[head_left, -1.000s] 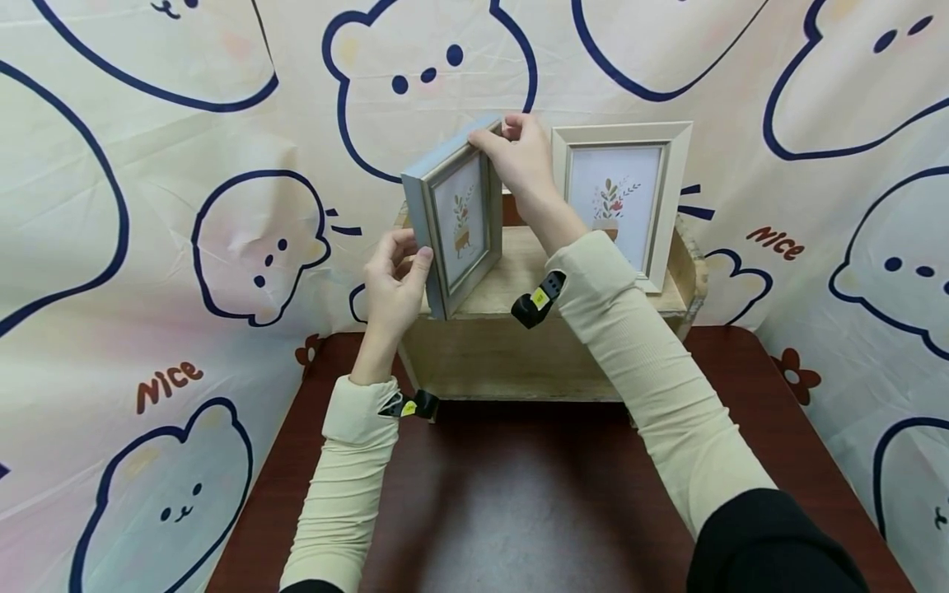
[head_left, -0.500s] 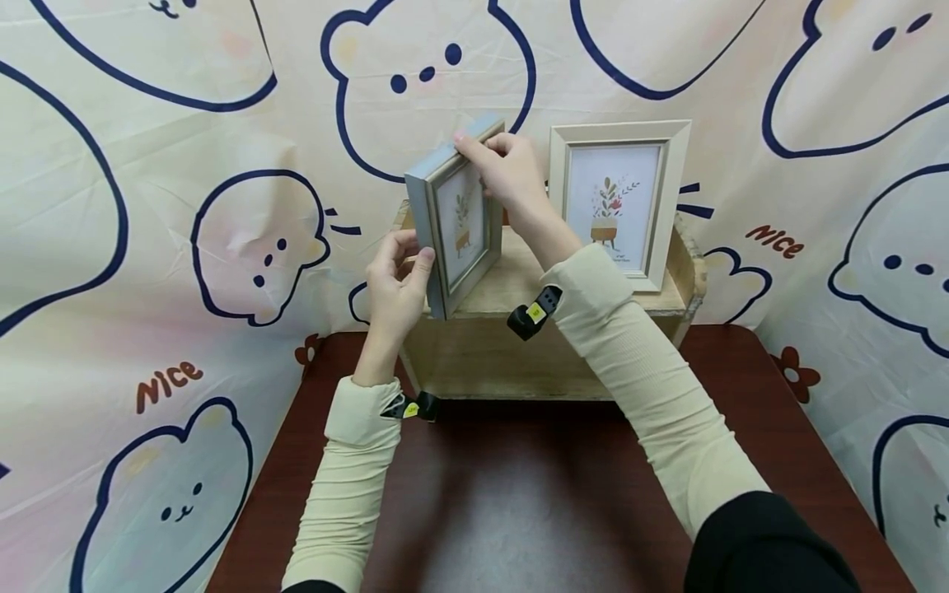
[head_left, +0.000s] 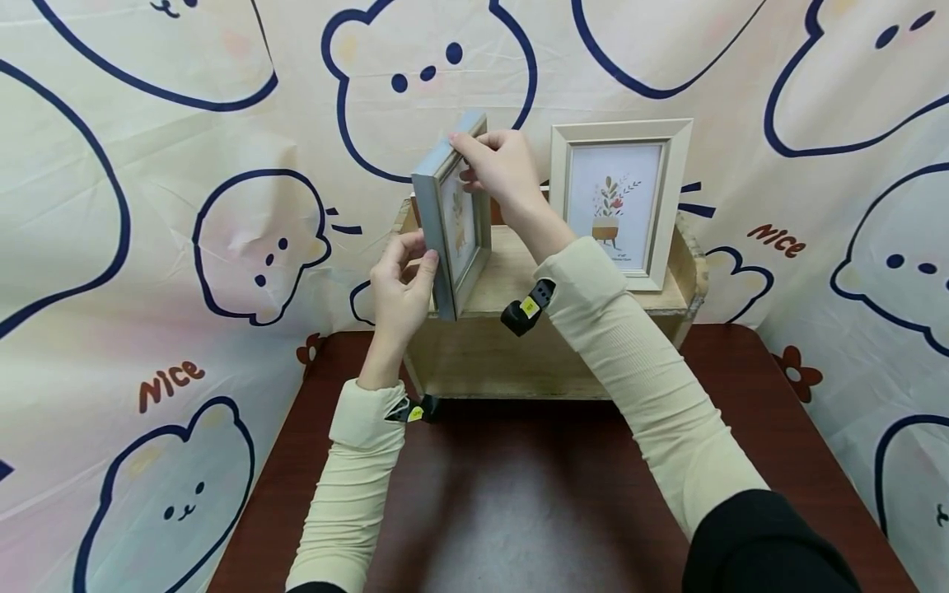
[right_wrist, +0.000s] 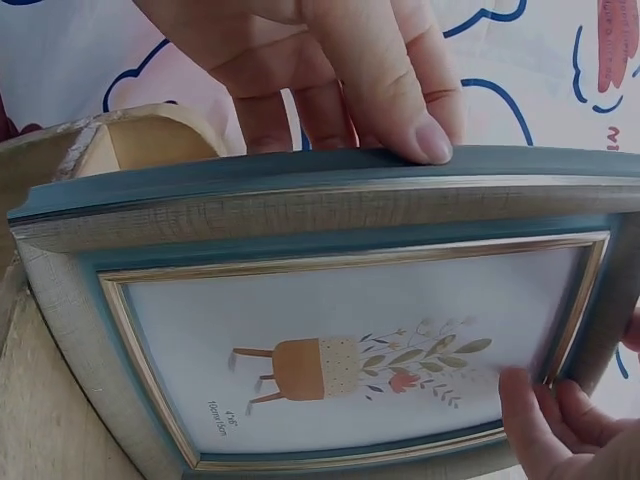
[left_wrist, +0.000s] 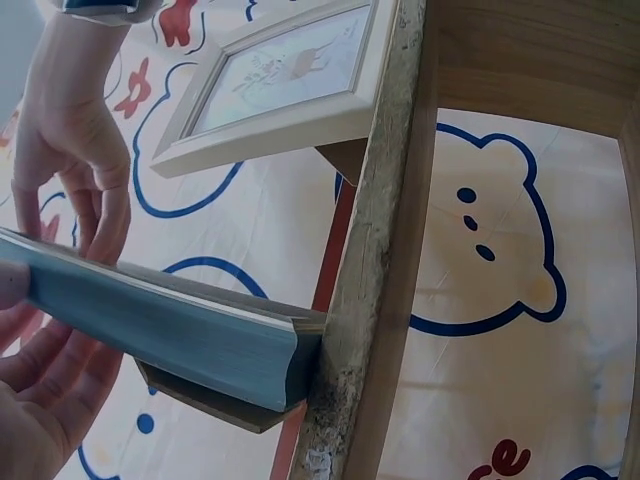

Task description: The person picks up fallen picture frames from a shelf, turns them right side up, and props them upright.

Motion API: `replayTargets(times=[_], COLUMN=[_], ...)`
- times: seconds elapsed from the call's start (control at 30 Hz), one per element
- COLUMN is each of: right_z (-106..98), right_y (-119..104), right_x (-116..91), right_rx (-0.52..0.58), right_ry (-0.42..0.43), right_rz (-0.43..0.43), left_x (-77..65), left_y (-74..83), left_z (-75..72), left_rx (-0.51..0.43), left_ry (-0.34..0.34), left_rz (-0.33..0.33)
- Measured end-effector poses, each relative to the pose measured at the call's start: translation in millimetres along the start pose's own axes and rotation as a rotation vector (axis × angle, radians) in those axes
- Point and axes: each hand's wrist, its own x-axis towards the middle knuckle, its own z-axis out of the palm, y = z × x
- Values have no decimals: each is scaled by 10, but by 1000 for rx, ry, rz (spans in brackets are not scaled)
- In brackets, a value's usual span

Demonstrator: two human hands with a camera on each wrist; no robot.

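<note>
A blue-grey picture frame [head_left: 461, 235] with a print of a potted plant stands turned nearly edge-on at the left of the wooden shelf's top. My left hand [head_left: 404, 284] grips its near side edge, the thumb on the blue outer side and the fingers behind. At the top of this frame is my right hand [head_left: 504, 169], thumb and forefinger on the upper edge, other fingers bent in front of the picture. In the left wrist view, the blue frame's side [left_wrist: 170, 325] meets the shelf edge [left_wrist: 375, 230]. The right wrist view shows its printed front [right_wrist: 330, 370].
A cream picture frame [head_left: 670, 189] with a similar print stands upright at the shelf's right. The wooden shelf [head_left: 511, 354] has raised side panels and stands on a dark red-brown table [head_left: 549, 494]. A cartoon-printed cloth [head_left: 245, 247] hangs behind and at both sides.
The blue-grey frame has turned further edge-on, its far side swinging left. My right hand has moved left with it, and my left hand has shifted slightly right.
</note>
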Motion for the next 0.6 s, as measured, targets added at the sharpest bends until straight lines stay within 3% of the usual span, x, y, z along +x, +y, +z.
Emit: replayTargets(times=[0.4, 0.6], right_z=[18, 30], right_y=[-36, -31], right_x=[29, 43], right_rx=[38, 42], right_ry=[4, 0], right_rz=[29, 29], left_x=[-13, -38], left_y=[52, 47], left_z=[39, -14], left_rx=[-3, -48], left_ry=[13, -21], left_rz=[21, 12])
